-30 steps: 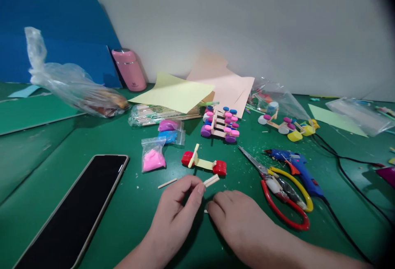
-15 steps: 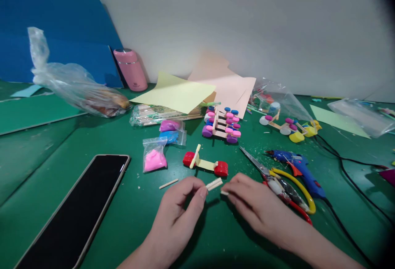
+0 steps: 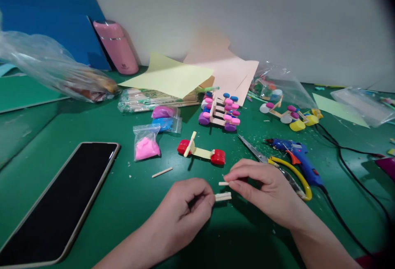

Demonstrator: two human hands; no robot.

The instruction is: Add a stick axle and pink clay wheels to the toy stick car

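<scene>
My left hand (image 3: pixel 188 209) pinches a few short pale wooden sticks (image 3: pixel 223 196) lying side by side, their ends pointing right. Just above them, my right hand (image 3: pixel 261 186) holds one short wooden stick (image 3: pixel 223 184) between thumb and fingertips. A small gap separates the two. Beyond my hands stands a small model scooter (image 3: pixel 202 152) with red wheels and a pale yellow deck and upright. To its left, a loose wooden stick (image 3: pixel 162 172) lies on the green table. Several finished-looking models (image 3: pixel 220 114) with purple, pink and blue parts stand in a row farther back.
Scissors (image 3: pixel 251 147), pliers with a yellow handle (image 3: pixel 296 174) and a blue glue gun (image 3: pixel 293 151) lie right, the gun's cord trailing. At left are a phone (image 3: pixel 61 203) and a bag of pink clay (image 3: pixel 147 147). A pink flask (image 3: pixel 117 49) stands behind.
My left hand has moved slightly right and down with its sticks. My right hand has lifted above them, its stick now showing more clearly. The view has shifted a little.
</scene>
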